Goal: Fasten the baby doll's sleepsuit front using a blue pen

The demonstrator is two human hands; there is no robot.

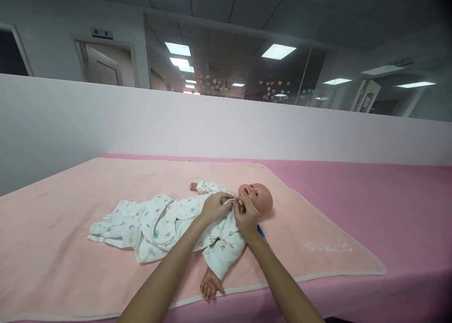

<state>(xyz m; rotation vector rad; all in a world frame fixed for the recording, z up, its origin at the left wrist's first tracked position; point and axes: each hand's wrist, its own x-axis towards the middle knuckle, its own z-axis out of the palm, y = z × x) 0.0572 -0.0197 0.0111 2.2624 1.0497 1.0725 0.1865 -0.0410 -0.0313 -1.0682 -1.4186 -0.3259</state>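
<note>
A baby doll (265, 197) lies on its back, its head toward the right and its legs to the left. It wears a white baby outfit (155, 224) with small printed patterns. At the neckline, just below the chin, my left hand (216, 206) pinches the edge of the cloth. Close beside it, my right hand (247, 215) has its fingers closed on the same collar edge. Whatever small fastening may lie between the fingertips is hidden. One doll hand (212, 284) sticks out of the near sleeve, and the other (193, 186) out of the far one.
A peach blanket (318, 229) with a pale edge lies under the doll, over a pink table cover (395, 210). Part of a blue object (260, 230) shows beside my right wrist. A white partition (226, 125) rises behind, with glass panels beyond.
</note>
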